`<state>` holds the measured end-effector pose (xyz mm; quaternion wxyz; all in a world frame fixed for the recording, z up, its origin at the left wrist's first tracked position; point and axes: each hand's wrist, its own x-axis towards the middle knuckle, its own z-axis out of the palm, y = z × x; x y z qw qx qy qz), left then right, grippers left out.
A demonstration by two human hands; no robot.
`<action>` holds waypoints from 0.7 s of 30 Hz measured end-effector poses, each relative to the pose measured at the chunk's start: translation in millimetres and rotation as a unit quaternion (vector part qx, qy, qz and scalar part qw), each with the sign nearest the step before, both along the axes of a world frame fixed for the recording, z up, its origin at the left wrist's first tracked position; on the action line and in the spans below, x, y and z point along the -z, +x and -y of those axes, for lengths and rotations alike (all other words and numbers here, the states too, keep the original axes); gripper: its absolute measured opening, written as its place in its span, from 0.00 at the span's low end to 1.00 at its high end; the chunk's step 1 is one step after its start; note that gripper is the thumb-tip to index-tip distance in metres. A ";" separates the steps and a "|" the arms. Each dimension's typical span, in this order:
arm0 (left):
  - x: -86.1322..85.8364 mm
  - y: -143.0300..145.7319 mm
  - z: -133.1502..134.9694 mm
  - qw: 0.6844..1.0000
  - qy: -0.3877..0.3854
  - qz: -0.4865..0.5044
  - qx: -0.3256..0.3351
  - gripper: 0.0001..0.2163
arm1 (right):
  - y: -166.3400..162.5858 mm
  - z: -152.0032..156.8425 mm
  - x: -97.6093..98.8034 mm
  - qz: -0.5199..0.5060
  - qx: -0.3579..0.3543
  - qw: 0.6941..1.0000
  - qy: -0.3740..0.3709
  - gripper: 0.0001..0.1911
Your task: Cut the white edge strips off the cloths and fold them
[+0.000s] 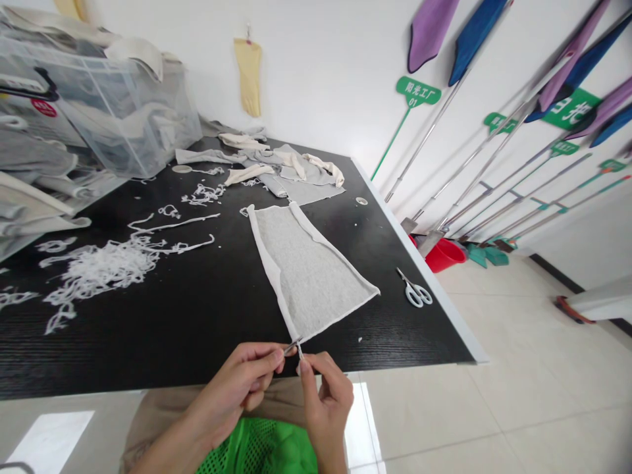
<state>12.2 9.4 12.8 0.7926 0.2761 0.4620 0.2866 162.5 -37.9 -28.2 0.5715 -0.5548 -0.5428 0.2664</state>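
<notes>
A light grey piece of knit fabric (316, 270) with curled edges lies flat at the front of the black table. My left hand (247, 375) is closed on a small metal tool (292, 346) with a pointed tip; most of it is hidden by the fingers, so I cannot tell its kind. That tip meets the fabric's near corner. Just beside it, my right hand (326, 395) pinches a short white tail of yarn (299, 354) at the same corner. White-handled scissors (415, 289) rest on the table to the right, touched by neither hand.
White yarn scraps (108, 266) form a pile at left. Farther back lie more fabric pieces (306, 178), and a clear plastic bin (123, 99) full of cloth stands at back left. The table's pale edge (424, 257) runs along the right, with mops and a red bucket (444, 255) beyond.
</notes>
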 end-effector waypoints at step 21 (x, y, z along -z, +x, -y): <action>-5.1 -30.8 11.5 0.996 -0.029 -0.029 -0.085 0.21 | 4.9 0.9 4.6 -0.030 0.007 0.999 0.009 0.06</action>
